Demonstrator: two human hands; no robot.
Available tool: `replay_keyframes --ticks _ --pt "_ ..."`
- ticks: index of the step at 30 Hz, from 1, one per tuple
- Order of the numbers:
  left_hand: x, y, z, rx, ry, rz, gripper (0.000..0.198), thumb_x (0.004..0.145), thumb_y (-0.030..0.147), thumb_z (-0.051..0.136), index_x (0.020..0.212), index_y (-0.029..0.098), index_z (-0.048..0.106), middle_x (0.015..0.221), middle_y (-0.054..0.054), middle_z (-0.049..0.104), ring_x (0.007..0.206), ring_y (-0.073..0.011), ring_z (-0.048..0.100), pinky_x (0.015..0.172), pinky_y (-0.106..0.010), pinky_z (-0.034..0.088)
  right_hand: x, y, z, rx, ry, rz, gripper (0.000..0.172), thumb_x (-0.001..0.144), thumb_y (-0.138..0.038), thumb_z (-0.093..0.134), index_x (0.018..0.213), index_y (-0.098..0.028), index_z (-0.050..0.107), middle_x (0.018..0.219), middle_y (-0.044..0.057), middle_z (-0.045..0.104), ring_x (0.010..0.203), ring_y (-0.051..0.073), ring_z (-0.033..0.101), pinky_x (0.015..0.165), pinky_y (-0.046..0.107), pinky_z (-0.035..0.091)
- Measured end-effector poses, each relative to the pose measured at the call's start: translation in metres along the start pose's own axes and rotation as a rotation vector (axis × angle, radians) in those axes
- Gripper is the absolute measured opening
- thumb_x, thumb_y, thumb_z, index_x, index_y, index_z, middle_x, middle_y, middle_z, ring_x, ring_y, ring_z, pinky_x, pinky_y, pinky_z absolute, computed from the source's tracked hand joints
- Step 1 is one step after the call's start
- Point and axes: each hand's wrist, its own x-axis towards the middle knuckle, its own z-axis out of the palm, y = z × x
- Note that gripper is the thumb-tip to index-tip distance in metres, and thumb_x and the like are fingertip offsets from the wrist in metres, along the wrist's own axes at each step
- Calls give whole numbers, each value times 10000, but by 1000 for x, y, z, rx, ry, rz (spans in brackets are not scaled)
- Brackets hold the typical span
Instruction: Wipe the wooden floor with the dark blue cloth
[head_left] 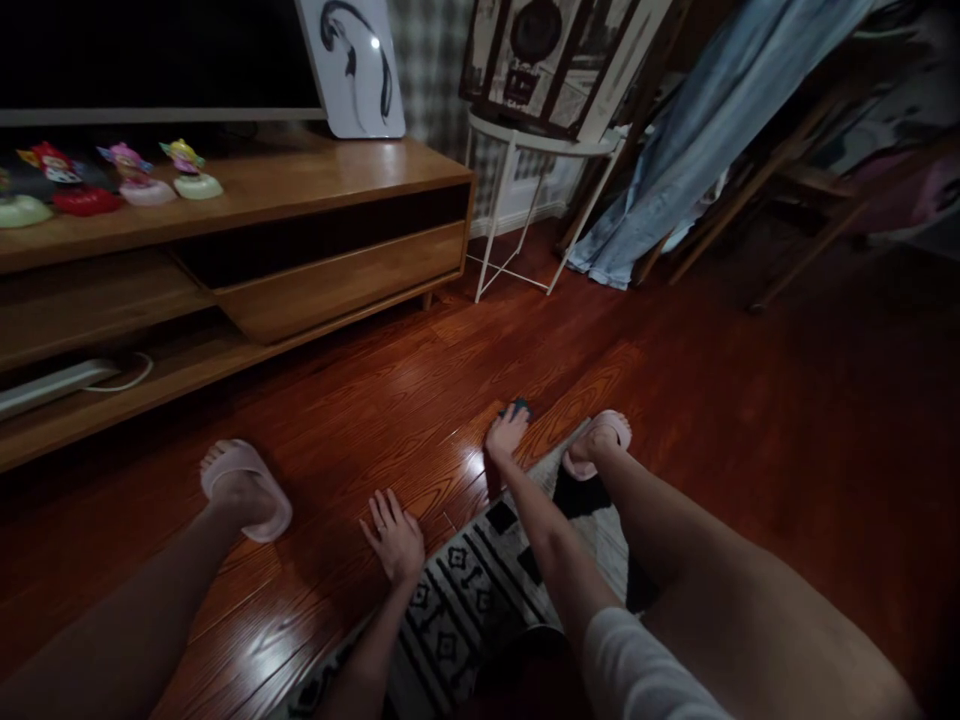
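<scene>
Our left hand [394,540] lies open, fingers spread, on floor [360,410], just beyond rug's [469,590] far edge. Our right hand [508,435] rests over small dark-green object [519,406], on floor near same edge; whether fingers grip it, we cannot tell. Pink slippers [251,475] flank hands. Floor gives us room up to wooden cabinet's [352,280] front edge.

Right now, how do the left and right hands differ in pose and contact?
The left hand rests on the wood floor with fingers spread; the right hand covers part of a small dark green item, fingers closer together. The right hand reaches farther forward; the left hand is nearer the camera. Both are bare and palm down.
</scene>
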Motion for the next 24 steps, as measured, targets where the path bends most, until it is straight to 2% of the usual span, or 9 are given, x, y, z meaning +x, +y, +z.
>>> replay_keyframes --ticks 3,6,9,11,14,19,22,24 --pt "0 0 2 -14 26 2 564 984 228 287 1524 89 377 1612 -179 386 1536 -283 265 1258 -593 195 -40 -59 22 53 -74 -129 581 1012 -287 346 1566 -113 347 1635 192 307 1514 305 259 1206 538 217" --pt "0 -1 3 -37 35 -3 570 980 232 299 1534 114 366 1608 -177 390 1536 -270 270 1257 -590 202 -81 -93 31 106 -151 -328 591 1000 -287 387 1571 -138 347 1658 157 267 1532 263 221 1224 474 207" --pt "0 -1 1 -48 22 -8 568 980 232 293 1529 112 374 1609 -182 386 1534 -272 276 1255 -592 208 -95 -89 26 135 -243 -599 600 996 -314 419 1577 -183 343 1668 119 261 1540 228 200 1235 433 201" --pt "0 -1 0 -48 12 -5 567 979 230 291 1526 106 379 1609 -185 384 1536 -274 270 1254 -593 209 -83 -69 17 113 -291 -660 570 988 -327 448 1550 -251 401 1651 56 324 1522 187 245 1232 386 212" --pt "0 -2 0 -36 3 5 565 979 222 287 1520 93 386 1611 -182 384 1540 -277 256 1259 -589 195 -47 -24 -3 57 -270 -493 529 991 -304 420 1518 -262 454 1619 46 389 1497 179 291 1221 379 227" --pt "-1 -2 4 -17 7 5 575 977 210 278 1536 96 349 1634 -166 340 1557 -256 204 1269 -577 158 6 51 -36 -13 -104 -24 592 1008 -271 254 1537 -37 377 1597 254 339 1501 317 254 1181 487 256" --pt "-1 -2 6 -25 3 5 587 975 213 288 1554 117 308 1645 -153 316 1565 -245 168 1271 -571 158 24 60 -39 -36 -35 187 643 998 -247 139 1537 62 308 1562 352 313 1488 384 239 1132 559 289" --pt "-1 -1 6 -35 -4 2 596 972 210 297 1562 124 286 1651 -150 301 1567 -246 157 1272 -573 152 33 44 -30 -36 -19 250 651 982 -211 106 1549 63 274 1557 360 308 1484 396 234 1119 604 284"
